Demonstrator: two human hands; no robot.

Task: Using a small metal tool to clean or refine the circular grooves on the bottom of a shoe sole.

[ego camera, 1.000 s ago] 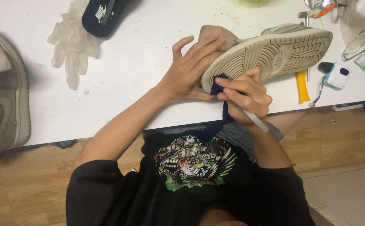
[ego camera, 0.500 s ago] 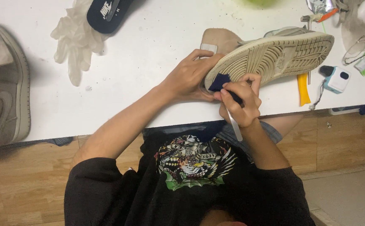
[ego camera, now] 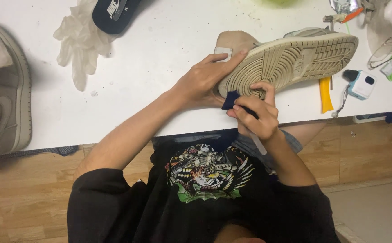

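two shoes [ego camera: 290, 56] [ego camera: 2, 90], one glove [ego camera: 81, 42], one insole [ego camera: 112, 13], two hands [ego camera: 202, 81] [ego camera: 254, 114]

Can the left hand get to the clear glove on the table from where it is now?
Probably yes. The left hand grips the shoe's heel; bare white table lies between it and the glove. It would have to release the shoe first.

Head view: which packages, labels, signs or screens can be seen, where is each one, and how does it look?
Foil packet: top right of the table, crumpled, silver.
Tube: right edge of the table, small, green and white.
Insole: top edge left of centre, dark navy with a white logo mark.
Shoe: sole facing up at centre right, beige, logo moulded in the tread.
Screens and signs: none in view.
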